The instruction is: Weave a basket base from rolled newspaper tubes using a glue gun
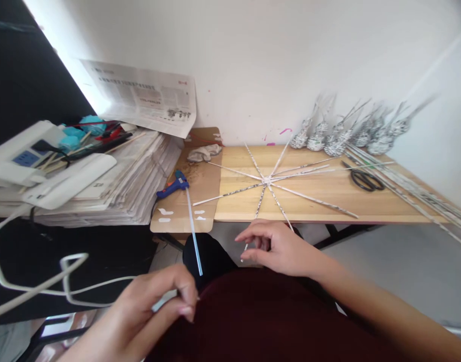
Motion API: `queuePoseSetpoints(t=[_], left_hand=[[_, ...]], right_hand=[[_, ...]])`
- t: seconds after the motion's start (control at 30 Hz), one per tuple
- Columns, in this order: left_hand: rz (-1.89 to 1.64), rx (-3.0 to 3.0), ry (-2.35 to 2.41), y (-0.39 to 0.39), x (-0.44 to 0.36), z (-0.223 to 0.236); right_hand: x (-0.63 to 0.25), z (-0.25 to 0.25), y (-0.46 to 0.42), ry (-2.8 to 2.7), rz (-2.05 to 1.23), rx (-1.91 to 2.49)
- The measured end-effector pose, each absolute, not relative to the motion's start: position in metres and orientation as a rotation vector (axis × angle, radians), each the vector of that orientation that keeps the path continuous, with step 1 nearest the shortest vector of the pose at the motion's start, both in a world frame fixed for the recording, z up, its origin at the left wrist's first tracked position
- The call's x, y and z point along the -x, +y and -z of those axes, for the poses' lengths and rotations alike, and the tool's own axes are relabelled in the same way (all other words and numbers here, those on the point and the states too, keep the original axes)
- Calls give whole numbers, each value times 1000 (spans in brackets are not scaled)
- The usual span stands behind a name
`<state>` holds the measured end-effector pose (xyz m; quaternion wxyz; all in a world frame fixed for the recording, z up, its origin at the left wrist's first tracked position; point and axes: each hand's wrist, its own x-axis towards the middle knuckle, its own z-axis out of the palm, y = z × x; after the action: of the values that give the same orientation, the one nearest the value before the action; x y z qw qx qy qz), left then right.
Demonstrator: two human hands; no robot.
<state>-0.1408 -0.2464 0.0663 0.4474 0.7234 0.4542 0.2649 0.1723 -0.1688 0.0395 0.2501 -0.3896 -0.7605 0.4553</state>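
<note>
A wooden table point(234, 211) stretches before us, a star of rolled-paper sticks point(267, 180) on it. Our right hand point(277, 247) hangs at the near edge, fingers curled, apart from the thumb. Our left hand point(137, 304), lower, is pinched closed; whether on anything, we cannot tell.

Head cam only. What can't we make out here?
Head view: whether the left hand holds anything; its own curled fingers hide the grip.
Head view: part of the paper strip running toward the person; the right hand covers it.
Head view: small print on the newspaper sheet; too small and blurred.
Head view: near ends of some paper rods; cut off by the right edge.
</note>
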Motion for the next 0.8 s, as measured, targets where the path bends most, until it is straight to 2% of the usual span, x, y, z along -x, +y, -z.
queuePoseSetpoints(t=[0.1, 0.27, 0.4, 0.53, 0.8], left_hand=[[-700, -1750, 1016, -225, 90, -83], [-832, -1612, 807, -189, 42, -101], [-966, -1504, 700, -160, 15, -103], [-1097, -1466, 700, -135, -4, -95], [-1062, -1368, 735, -91, -15, -69]], right_hand=[[-162, -57, -176, -2019, -1399, 903], [-152, -72, -182, -1686, -1846, 573], [-173, -78, -176, -1543, -1944, 677], [-218, -90, -170, -1509, -1788, 861], [-313, -118, -158, -1214, -1309, 1224]])
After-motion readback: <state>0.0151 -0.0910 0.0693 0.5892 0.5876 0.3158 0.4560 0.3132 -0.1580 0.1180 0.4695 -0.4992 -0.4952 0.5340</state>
